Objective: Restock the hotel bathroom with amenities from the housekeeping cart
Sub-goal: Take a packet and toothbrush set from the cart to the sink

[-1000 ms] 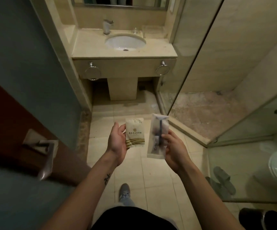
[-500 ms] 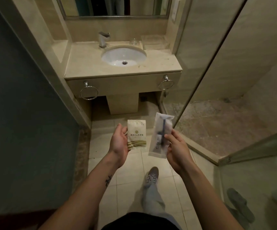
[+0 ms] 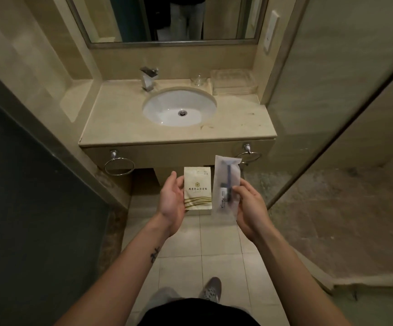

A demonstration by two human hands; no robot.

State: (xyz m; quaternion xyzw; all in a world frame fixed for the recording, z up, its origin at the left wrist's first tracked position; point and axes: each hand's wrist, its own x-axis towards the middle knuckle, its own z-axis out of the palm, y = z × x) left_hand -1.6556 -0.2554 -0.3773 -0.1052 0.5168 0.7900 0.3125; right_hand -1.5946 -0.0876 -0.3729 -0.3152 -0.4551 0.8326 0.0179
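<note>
Below the front edge of the surface [image 3: 120, 118], over the tiled floor [image 3: 214, 243], both hands are raised with one item each. The left hand [image 3: 172, 203] holds a cream sachet [image 3: 197, 188] upright, fingers closed on its left edge. The right hand [image 3: 249, 208] pinches a translucent packet [image 3: 226, 184] with a dark-handled item inside, fingers clamped on its right side. Sachet and packet stand just beside each other. At the surface's back right corner sits a clear tray [image 3: 233, 82], with a small glass [image 3: 199, 79] beside it and the faucet [image 3: 148, 78] behind the basin [image 3: 179, 107].
</note>
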